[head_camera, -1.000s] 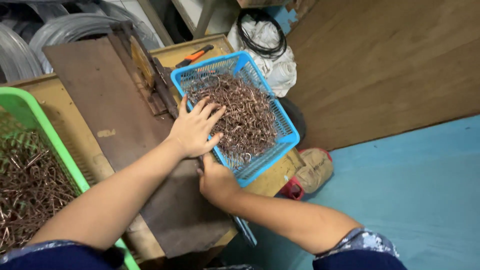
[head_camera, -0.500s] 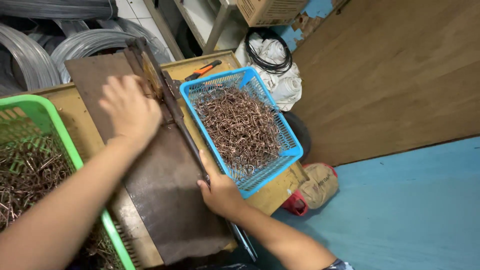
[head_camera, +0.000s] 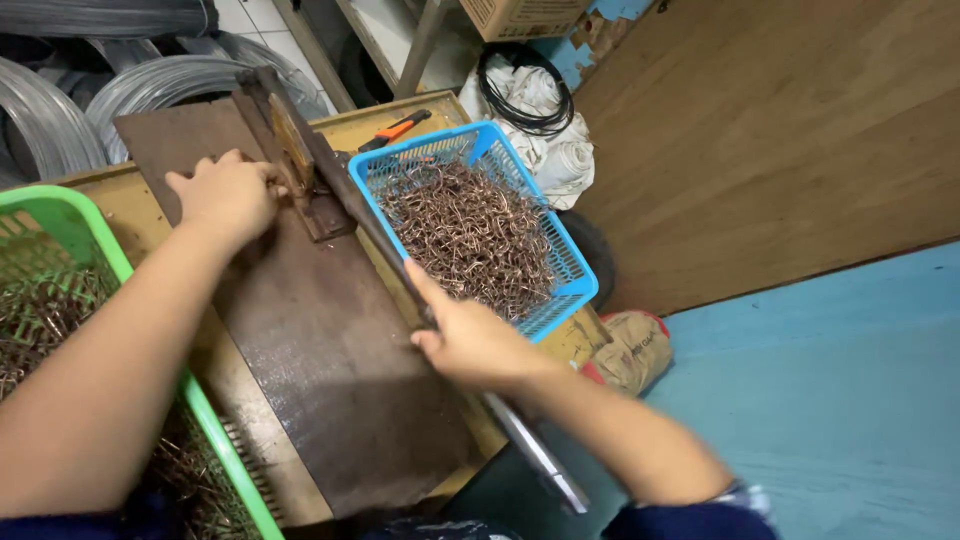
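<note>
On the bench's middle, right hand (head_camera: 470, 340) is clenched around the long lever (head_camera: 350, 200) of the metal plate (head_camera: 320, 350); left hand (head_camera: 228, 192) presses loosely at its far end, grasping nothing visible. Best keep fingers off the hinge, blue basket (head_camera: 575, 275) of wire hooks (head_camera: 470, 235) beside.

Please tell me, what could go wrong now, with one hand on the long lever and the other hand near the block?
1. The left hand rests right beside the metal block of the lever; its fingers could be pinched there.
2. The right hand grips the lever close to the blue basket; a slip might knock it, and it looks close to the table edge, spilling the copper wire pieces.
</note>
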